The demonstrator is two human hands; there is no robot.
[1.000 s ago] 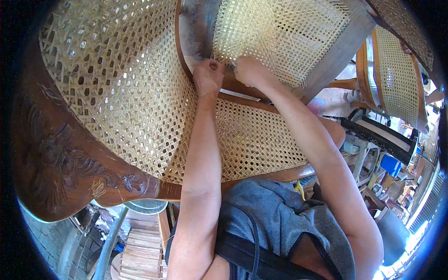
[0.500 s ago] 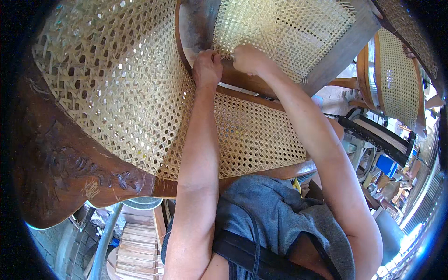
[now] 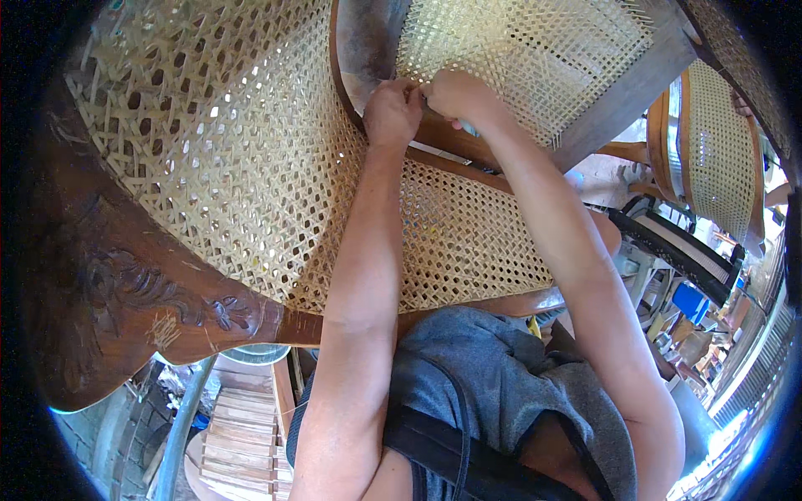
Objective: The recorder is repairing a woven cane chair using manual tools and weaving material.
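At the near corner of a woven cane panel [image 3: 535, 63], set in a wooden frame [image 3: 585, 125], both of my hands work close together. My left hand [image 3: 393, 113] is closed by the frame's edge, thumb and fingers pinched; whatever is between them is too small to tell. Just right of it, my right hand [image 3: 461, 98] is curled into a fist against the cane's edge. A small pale-blue bit shows under that fist, but its kind is hidden by the fingers. Loose strand ends stick out along the panel's far right edge.
A large cane chair back [image 3: 225, 159] with a carved wooden frame [image 3: 167, 292] fills the left. Below my arms lies a cane seat [image 3: 468, 242]. Another cane chair [image 3: 718, 150] stands at right, with someone's fingers at its edge. A slatted wooden piece [image 3: 242, 438] lies lower left.
My hands have come closer together, fingertips nearly meeting. The pale-blue bit under my right fist now shows. The whole view has shifted slightly.
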